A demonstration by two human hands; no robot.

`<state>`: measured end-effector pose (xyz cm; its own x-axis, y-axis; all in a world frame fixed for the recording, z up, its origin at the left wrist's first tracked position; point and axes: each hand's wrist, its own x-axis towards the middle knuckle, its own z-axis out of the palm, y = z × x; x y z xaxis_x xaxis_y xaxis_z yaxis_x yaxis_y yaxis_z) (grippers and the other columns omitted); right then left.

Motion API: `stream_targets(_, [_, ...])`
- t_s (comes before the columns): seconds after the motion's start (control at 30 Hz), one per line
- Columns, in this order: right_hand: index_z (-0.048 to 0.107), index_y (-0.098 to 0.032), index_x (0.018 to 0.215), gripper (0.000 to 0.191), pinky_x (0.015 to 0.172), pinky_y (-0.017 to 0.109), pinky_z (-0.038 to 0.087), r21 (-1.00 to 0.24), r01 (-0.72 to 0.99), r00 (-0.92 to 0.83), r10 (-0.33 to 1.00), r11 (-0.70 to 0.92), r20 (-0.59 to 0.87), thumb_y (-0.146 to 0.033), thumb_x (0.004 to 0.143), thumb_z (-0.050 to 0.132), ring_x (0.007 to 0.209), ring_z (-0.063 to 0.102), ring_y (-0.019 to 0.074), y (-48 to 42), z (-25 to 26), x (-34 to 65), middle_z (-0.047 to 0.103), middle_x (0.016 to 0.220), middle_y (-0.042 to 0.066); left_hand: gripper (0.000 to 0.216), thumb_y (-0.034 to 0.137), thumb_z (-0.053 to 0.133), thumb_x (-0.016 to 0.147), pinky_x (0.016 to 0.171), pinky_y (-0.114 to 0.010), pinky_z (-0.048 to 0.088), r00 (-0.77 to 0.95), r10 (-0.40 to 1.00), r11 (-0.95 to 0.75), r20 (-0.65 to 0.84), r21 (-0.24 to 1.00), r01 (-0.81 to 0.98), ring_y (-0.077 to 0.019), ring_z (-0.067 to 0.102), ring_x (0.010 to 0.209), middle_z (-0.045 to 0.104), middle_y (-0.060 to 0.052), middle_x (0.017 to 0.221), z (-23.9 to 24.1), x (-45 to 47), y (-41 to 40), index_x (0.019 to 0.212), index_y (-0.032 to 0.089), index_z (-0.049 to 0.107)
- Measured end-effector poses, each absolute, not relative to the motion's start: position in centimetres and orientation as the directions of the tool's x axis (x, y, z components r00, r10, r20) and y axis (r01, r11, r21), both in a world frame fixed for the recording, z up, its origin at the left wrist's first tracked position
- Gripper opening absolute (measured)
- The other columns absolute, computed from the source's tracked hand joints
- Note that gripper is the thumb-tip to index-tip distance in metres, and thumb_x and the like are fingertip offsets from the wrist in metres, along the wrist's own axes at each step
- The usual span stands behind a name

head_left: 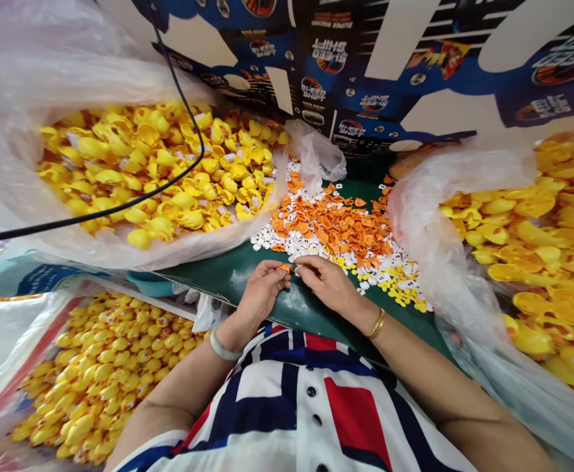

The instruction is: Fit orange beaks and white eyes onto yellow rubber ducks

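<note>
My left hand (263, 290) pinches a small orange plastic piece (283, 268) between thumb and fingertips. Close beside it, my right hand (330, 286) is closed at the fingertips around a small white piece (297, 269), partly hidden by the fingers. Both hands hover over the near part of the dark green table (237, 270), fingertips nearly meeting. Just beyond them lies a heap of orange plastic pieces (350, 226), mixed with small white eye-like pieces (294, 246). Small yellow pieces (402, 286) are scattered to the right of the heap.
Yellow hollow plastic parts (168, 157) fill a clear bag at the back left, and larger ones (552, 242) fill another at the right. Assembled yellow ducks (109, 367) fill a lined box at lower left. A black cable (185, 98) crosses the left. Printed cardboard (338, 85) stands behind.
</note>
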<state>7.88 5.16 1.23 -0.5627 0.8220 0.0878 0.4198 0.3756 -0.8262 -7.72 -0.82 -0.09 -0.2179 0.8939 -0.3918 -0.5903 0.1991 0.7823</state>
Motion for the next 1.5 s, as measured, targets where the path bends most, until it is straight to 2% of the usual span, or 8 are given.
stream_targets(0.17, [0.067, -0.024, 0.101, 0.019, 0.064, 0.028, 0.056, -0.959, 0.263, -0.385, 0.923, 0.103, -0.006, -0.035, 0.094, 0.054, 0.070, 0.065, 0.0149, 3.5, 0.7, 9.7, 0.070, 0.090, 0.003, 0.026, 0.027, 0.081, 0.070, 0.064, -0.024, 0.050, -0.076, 0.926, 0.246, -0.370, 0.742, -0.624, -0.0109, 0.063, 0.067, 0.067, 0.000, 0.073, -0.6, -4.8, -0.1, 0.085, 0.015, 0.063])
stream_targets(0.3, [0.066, -0.023, 0.101, 0.021, 0.059, 0.027, 0.057, -0.988, 0.139, -0.331, 0.938, -0.062, -0.105, -0.040, 0.092, 0.057, 0.062, 0.063, 0.0132, 3.2, 0.2, 11.0, 0.067, 0.080, 0.000, 0.023, 0.027, 0.079, 0.074, 0.068, -0.027, 0.051, -0.099, 0.960, 0.200, -0.263, 0.886, -0.417, -0.0116, 0.063, 0.066, 0.070, -0.001, 0.077, -0.4, -4.0, -0.2, 0.089, 0.017, 0.064])
stream_targets(0.5, [0.067, -0.022, 0.099, 0.023, 0.060, 0.027, 0.058, -0.992, 0.101, -0.252, 0.963, -0.073, -0.096, -0.043, 0.090, 0.061, 0.062, 0.064, 0.0131, 2.4, 0.2, 12.6, 0.066, 0.079, 0.001, 0.011, 0.024, 0.070, 0.083, 0.081, -0.030, 0.050, -0.133, 0.991, -0.006, 0.016, 0.997, 0.074, -0.0167, 0.065, 0.087, 0.070, -0.005, 0.096, 0.8, -4.7, -0.6, 0.093, 0.021, 0.069])
stream_targets(0.63, [0.068, -0.023, 0.101, 0.022, 0.064, 0.028, 0.059, -0.991, 0.133, -0.289, 0.957, 0.022, -0.017, -0.042, 0.091, 0.060, 0.068, 0.064, 0.0135, 2.1, 0.4, 12.8, 0.068, 0.093, 0.004, 0.010, 0.022, 0.065, 0.086, 0.080, -0.029, 0.049, -0.047, 0.997, -0.051, 0.061, 0.981, 0.186, -0.0177, 0.065, 0.087, 0.070, -0.005, 0.094, 1.4, -4.7, -0.8, 0.093, 0.022, 0.072])
stream_targets(0.93, [0.066, -0.023, 0.097, 0.021, 0.058, 0.027, 0.058, -0.992, 0.051, -0.294, 0.948, -0.115, -0.125, -0.042, 0.089, 0.062, 0.057, 0.062, 0.0123, 1.7, 0.1, 12.3, 0.065, 0.073, -0.001, 0.019, 0.024, 0.076, 0.075, 0.075, -0.029, 0.049, -0.025, 0.988, 0.147, -0.150, 0.983, -0.106, -0.0158, 0.065, 0.078, 0.069, -0.004, 0.092, 0.7, -4.2, -0.8, 0.093, 0.020, 0.073])
stream_targets(1.13, [0.066, -0.022, 0.098, 0.023, 0.060, 0.028, 0.058, -0.995, 0.067, -0.246, 0.965, -0.075, -0.089, -0.043, 0.089, 0.060, 0.063, 0.064, 0.0137, 1.3, 0.6, 12.0, 0.066, 0.075, 0.000, 0.025, 0.027, 0.080, 0.071, 0.063, -0.025, 0.049, -0.041, 0.942, 0.267, -0.334, 0.815, -0.514, -0.0107, 0.061, 0.060, 0.067, 0.001, 0.074, 0.3, -3.1, -0.3, 0.088, 0.016, 0.065])
stream_targets(1.4, [0.066, -0.023, 0.097, 0.020, 0.062, 0.029, 0.058, -0.990, 0.137, -0.242, 0.968, -0.029, -0.062, -0.041, 0.091, 0.059, 0.064, 0.064, 0.0138, 1.8, -0.1, 12.5, 0.068, 0.088, 0.003, 0.027, 0.034, 0.081, 0.072, 0.060, -0.024, 0.050, 0.086, 0.909, 0.392, -0.409, 0.761, -0.517, -0.0110, 0.061, 0.061, 0.066, -0.002, 0.071, 0.0, -3.1, -0.4, 0.081, 0.014, 0.067])
stream_targets(1.5, [0.065, -0.023, 0.098, 0.022, 0.059, 0.028, 0.058, -0.992, 0.096, -0.241, 0.965, -0.084, -0.105, -0.043, 0.090, 0.060, 0.061, 0.064, 0.0134, 1.8, -0.2, 12.7, 0.066, 0.078, 0.000, 0.033, 0.028, 0.084, 0.069, 0.061, -0.023, 0.049, 0.147, 0.896, 0.429, -0.418, 0.733, -0.528, -0.0097, 0.061, 0.062, 0.068, -0.001, 0.077, 0.2, -3.5, -0.1, 0.096, 0.015, 0.070])
